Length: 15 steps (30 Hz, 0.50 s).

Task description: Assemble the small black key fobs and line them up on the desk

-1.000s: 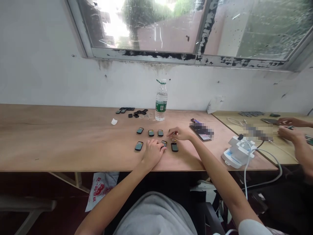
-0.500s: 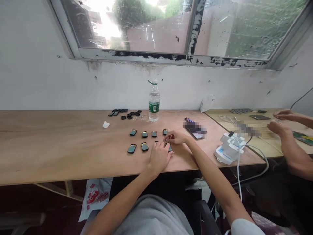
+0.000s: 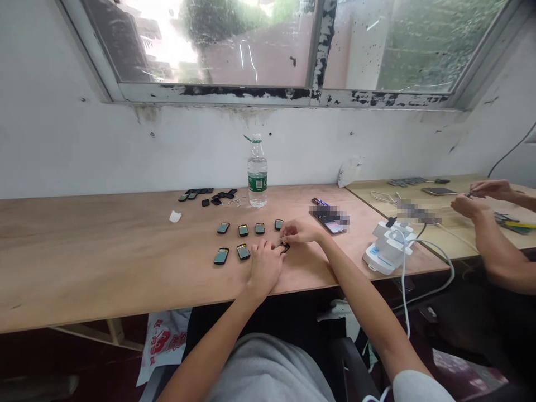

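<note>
My left hand point(image 3: 266, 265) is closed around a small black device with a screen point(image 3: 285, 247), near the table's front edge. Its fingers hide most of the device. The bent fingers of my right hand point(image 3: 299, 231) pinch together at the device's upper edge; what lies between the fingertips is too small to make out. Several similar black devices with grey-green screens stand in two rows, among them one in the front row point(image 3: 221, 256) and one in the back row point(image 3: 243, 230). Another device point(image 3: 278, 224) lies just beyond my right fingertips.
Behind the rows are a water bottle point(image 3: 257, 181), black casings point(image 3: 224, 195) with small pale bits, and a scrap of white paper point(image 3: 175, 216). Rightward lie a phone point(image 3: 333, 222) and a white power adapter point(image 3: 387, 248) with cables. A co-worker's hands point(image 3: 475, 204) are busy at the adjoining table.
The device under my hands is turned and tilted, its screen less visible than before. My hands have come closer together over it. The whole view has shifted slightly.
</note>
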{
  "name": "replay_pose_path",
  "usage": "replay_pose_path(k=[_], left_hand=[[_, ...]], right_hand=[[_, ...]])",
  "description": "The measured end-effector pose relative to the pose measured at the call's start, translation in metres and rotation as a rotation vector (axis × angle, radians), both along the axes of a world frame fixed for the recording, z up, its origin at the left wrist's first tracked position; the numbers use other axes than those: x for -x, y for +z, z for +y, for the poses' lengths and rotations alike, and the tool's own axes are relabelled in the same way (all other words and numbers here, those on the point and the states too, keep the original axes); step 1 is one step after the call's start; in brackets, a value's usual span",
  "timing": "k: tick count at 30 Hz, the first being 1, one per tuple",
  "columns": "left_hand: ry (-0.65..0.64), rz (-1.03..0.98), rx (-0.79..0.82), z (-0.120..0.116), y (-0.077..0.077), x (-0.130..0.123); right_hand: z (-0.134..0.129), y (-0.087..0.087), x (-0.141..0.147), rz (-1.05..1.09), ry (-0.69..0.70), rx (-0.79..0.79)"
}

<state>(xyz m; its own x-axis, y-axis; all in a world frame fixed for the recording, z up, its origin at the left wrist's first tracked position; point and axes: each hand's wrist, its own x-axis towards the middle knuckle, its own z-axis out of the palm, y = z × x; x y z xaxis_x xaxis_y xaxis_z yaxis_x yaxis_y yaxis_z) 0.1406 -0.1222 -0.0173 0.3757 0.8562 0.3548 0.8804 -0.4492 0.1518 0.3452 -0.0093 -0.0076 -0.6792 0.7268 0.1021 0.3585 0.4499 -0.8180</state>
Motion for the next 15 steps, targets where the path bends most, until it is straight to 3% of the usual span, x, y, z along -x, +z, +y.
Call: replay_pose_path(k=[9, 15], left_hand=[[0.02, -0.007, 0.038, -0.0004, 0.004, 0.002], [0.007, 0.024, 0.026, -0.0003, 0.0047, 0.0007]], right_hand=[[0.0008, -0.0024, -0.0002, -0.095, 0.004, -0.085], [-0.0002, 0.0032, -0.0034, -0.106, 0.081, -0.112]])
